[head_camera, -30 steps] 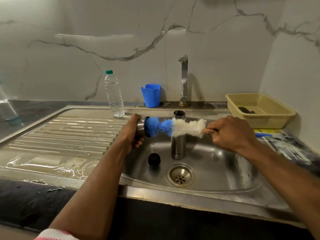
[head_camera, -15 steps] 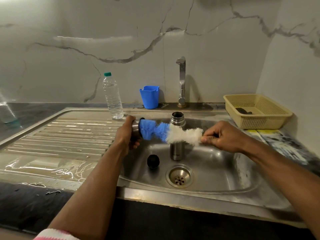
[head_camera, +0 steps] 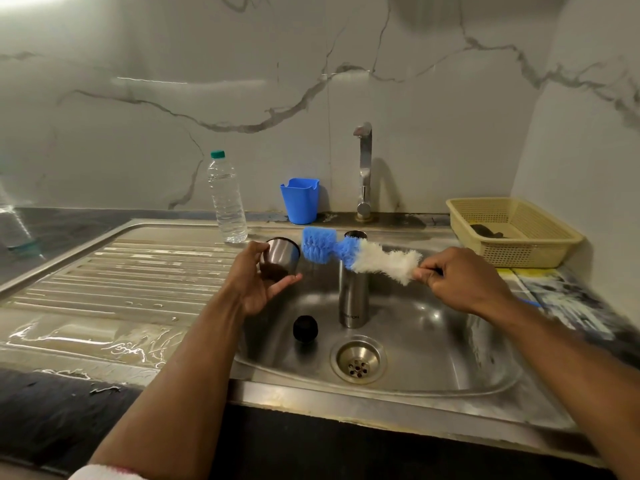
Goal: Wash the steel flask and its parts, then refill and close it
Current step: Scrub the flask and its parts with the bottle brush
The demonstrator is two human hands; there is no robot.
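My left hand [head_camera: 254, 284] holds the steel flask cup [head_camera: 280, 258] over the left side of the sink basin [head_camera: 433, 341], its mouth turned down toward me. In my right hand [head_camera: 460, 280] I grip the handle of a blue and white bottle brush [head_camera: 360, 256]. The brush's blue tip lies just right of the cup, outside it. The open steel flask body [head_camera: 353, 296] stands upright in the basin behind the brush. A black stopper [head_camera: 305, 328] lies on the basin floor beside the flask, left of the drain [head_camera: 358, 360].
A tap [head_camera: 363, 168] rises behind the basin. A clear water bottle [head_camera: 227, 199] and a blue plastic cup [head_camera: 300, 199] stand at the back. A yellow basket [head_camera: 512, 230] sits at the right. The wet ribbed drainboard [head_camera: 121, 271] stretches to the left.
The brush has come out of the steel cup and now lies beside it. My left hand has turned the cup so its steel wall shows.
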